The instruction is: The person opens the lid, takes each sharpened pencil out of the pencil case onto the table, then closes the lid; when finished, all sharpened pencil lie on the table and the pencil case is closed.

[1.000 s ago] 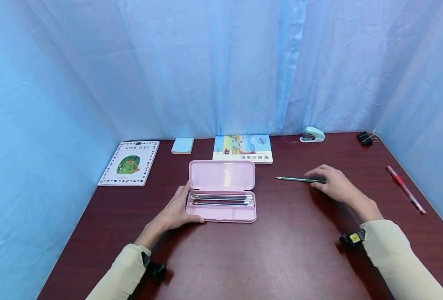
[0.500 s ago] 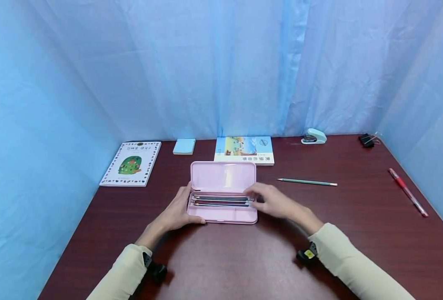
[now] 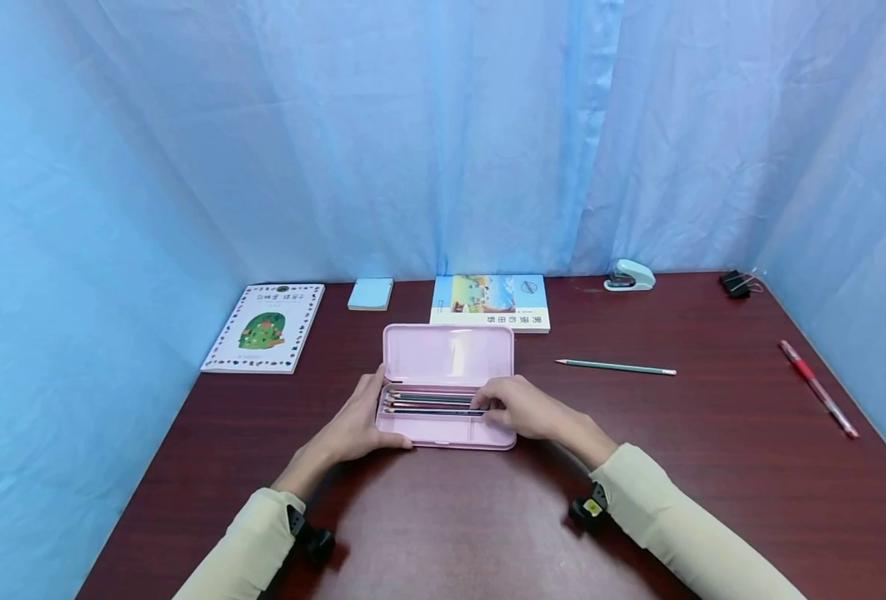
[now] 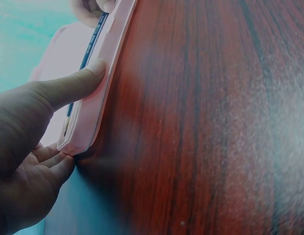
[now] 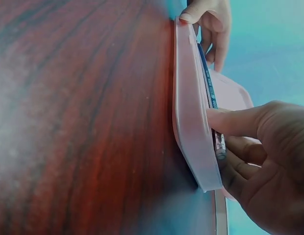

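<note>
An open pink pencil case (image 3: 431, 430) lies on the table with its lid (image 3: 450, 354) tipped back. Several pencils (image 3: 427, 400) fill its long rear compartment. At the left end my left hand (image 3: 352, 425) holds the case, thumb on the front edge and fingers round the side. My right hand (image 3: 528, 408) reaches into the right end, where thumb and fingers pinch a dark blue pencil (image 5: 209, 85) near its eraser end. The right fingertips hide the pencils' right ends in the head view. Right of the case, a green pencil (image 3: 615, 366) lies on the table.
Behind the case lies a picture book (image 3: 491, 304). A second book (image 3: 262, 327) and a sticky-note pad (image 3: 371, 293) are to the left. Toward the right are a mint stapler (image 3: 630, 276), a black binder clip (image 3: 735, 284) and a red pen (image 3: 818, 387). Blue curtains enclose the table.
My right hand has let go of the green pencil on the table, moved left to the case and taken a dark blue pencil in it. The left hand has stayed on the case.
</note>
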`<state>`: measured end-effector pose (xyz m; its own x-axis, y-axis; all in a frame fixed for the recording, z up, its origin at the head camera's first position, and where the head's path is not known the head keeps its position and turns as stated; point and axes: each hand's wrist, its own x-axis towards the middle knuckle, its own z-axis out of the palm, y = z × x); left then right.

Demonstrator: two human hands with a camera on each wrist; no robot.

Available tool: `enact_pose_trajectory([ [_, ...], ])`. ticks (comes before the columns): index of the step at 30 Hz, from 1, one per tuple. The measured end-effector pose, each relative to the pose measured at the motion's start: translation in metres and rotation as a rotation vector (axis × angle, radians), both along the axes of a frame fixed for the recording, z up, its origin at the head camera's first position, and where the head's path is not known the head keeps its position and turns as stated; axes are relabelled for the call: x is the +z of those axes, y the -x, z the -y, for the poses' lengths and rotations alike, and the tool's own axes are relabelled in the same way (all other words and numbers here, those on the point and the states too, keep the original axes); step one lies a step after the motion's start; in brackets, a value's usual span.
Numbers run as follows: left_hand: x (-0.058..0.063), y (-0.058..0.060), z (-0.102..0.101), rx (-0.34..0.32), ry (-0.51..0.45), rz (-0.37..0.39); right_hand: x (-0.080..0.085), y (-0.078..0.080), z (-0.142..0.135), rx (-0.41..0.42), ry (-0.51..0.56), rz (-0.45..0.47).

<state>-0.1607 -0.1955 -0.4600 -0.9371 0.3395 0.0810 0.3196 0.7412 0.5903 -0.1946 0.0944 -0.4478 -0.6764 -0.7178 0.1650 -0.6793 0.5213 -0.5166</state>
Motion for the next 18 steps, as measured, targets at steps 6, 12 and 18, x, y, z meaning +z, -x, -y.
enact_pose_trajectory([
  [6,0.001,0.001,-0.001,0.012,-0.001,0.035,0.006,0.001,-0.014,-0.086,0.054,0.015],
  [12,0.003,0.001,0.000,0.012,0.008,0.054,0.011,0.004,-0.057,-0.188,0.111,0.033],
  [18,0.002,0.001,0.000,0.012,0.000,0.059,0.013,0.002,-0.129,-0.302,0.062,0.051],
])
